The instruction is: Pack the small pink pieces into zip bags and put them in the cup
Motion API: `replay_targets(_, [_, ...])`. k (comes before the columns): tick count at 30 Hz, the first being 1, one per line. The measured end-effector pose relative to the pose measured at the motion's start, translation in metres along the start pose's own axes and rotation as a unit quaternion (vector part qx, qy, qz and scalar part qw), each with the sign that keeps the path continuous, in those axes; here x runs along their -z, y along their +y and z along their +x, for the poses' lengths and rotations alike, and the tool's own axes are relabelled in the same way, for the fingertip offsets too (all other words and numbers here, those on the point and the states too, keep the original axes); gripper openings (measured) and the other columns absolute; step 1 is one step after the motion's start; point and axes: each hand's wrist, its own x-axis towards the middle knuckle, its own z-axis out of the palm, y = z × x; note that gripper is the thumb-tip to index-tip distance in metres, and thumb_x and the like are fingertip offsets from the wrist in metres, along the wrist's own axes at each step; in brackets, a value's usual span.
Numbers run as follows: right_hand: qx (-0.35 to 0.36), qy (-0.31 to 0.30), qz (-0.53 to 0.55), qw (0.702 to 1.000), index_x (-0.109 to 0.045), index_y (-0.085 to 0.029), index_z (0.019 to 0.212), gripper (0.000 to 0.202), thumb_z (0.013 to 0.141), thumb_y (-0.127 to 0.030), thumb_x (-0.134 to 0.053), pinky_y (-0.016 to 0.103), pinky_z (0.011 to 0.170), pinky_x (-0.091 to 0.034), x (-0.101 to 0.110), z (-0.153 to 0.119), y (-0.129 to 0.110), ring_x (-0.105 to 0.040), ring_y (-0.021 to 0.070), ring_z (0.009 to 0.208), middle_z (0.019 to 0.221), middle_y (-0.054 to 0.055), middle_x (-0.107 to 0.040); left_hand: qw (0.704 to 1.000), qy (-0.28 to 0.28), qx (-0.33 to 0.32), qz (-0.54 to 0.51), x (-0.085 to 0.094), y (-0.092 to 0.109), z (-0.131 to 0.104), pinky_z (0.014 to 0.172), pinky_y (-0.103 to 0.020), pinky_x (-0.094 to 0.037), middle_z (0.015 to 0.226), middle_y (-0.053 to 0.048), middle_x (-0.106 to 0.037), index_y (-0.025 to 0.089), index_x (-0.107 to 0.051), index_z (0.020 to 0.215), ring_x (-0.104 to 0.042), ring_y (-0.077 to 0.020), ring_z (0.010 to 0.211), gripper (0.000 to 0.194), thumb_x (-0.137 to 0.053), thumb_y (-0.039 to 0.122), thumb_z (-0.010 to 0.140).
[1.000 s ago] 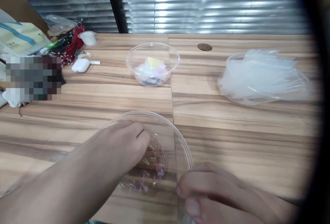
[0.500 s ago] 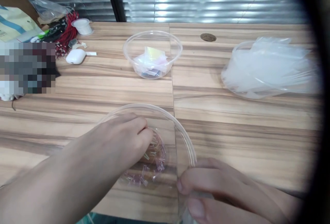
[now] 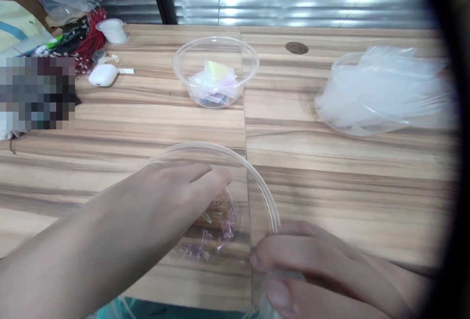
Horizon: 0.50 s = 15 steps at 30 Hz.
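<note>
A large clear plastic bowl (image 3: pixel 266 199) stands in front of me with small pink and clear plastic pieces (image 3: pixel 225 223) at its bottom, one of them greenish. My left hand (image 3: pixel 179 186) reaches over the rim into it. Its fingers are bent down and close together, and their tips are hidden, so what they grip cannot be made out. At the bowl's right side my right hand (image 3: pixel 312 265) is closed, thumb against fingers, on a translucent plastic bag (image 3: pixel 270 304). Its knuckles are beside the rim.
Farther back, a smaller clear bowl (image 3: pixel 216 42) holds small coloured packets (image 3: pixel 218 76). Translucent bags (image 3: pixel 385 88) fill a container at right. At left lie a white earbud case (image 3: pixel 103 75), a spool (image 3: pixel 113 31), red cords (image 3: pixel 94 30) and a blurred-out patch.
My left hand has shifted slightly right and forward inside the large bowl, its wrist rising. The right hand keeps its grip. The whole view has shifted slightly.
</note>
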Motion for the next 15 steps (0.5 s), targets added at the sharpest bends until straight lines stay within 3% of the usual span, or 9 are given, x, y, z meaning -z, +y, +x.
replay_targets(4, [0.024, -0.014, -0.006, 1.000, -0.054, -0.019, 0.122, 0.023, 0.100, -0.022, -0.051, 0.015, 0.083, -0.059, -0.010, -0.004, 0.004, -0.071, 0.0110, 0.088, 0.101, 0.003, -0.073, 0.999, -0.029, -0.018, 0.039, 0.002, 0.000, -0.002, 0.073, -0.028, -0.052, 0.116, 0.001, -0.069, 0.027, -0.063, 0.112, -0.066, -0.0177, 0.098, 0.035, -0.037, 0.009, 0.096])
replay_targets(5, [0.011, 0.061, 0.002, 0.998, -0.056, -0.019, 0.118, 0.020, 0.102, -0.025, -0.047, 0.015, 0.077, -0.060, -0.013, -0.005, 0.005, -0.071, 0.0111, 0.081, 0.096, 0.003, -0.073, 0.999, -0.026, -0.020, 0.039, 0.003, 0.000, -0.002, 0.072, -0.028, -0.053, 0.113, 0.002, -0.070, 0.026, -0.065, 0.109, -0.067, -0.0179, 0.098, 0.035, -0.038, 0.009, 0.096])
replay_targets(7, [0.011, 0.097, 0.021, 0.995, -0.054, -0.020, 0.121, 0.024, 0.101, -0.031, -0.048, 0.014, 0.073, -0.060, -0.019, -0.009, 0.005, -0.071, 0.0119, 0.079, 0.091, 0.003, -0.072, 0.999, -0.019, -0.022, 0.036, 0.004, 0.002, -0.001, 0.072, -0.028, -0.053, 0.108, 0.001, -0.071, 0.025, -0.067, 0.104, -0.067, -0.0179, 0.096, 0.035, -0.037, 0.008, 0.097])
replay_targets(15, [-0.001, 0.067, 0.013, 0.998, -0.052, -0.014, 0.125, 0.032, 0.097, -0.026, -0.058, 0.019, 0.081, -0.059, -0.013, -0.007, 0.003, -0.067, 0.0134, 0.096, 0.107, 0.008, -0.068, 0.999, 0.024, -0.026, 0.015, 0.000, 0.001, 0.000, 0.068, -0.024, -0.055, 0.102, 0.002, -0.072, 0.025, -0.070, 0.107, -0.068, -0.0143, 0.082, 0.038, -0.035, 0.012, 0.098])
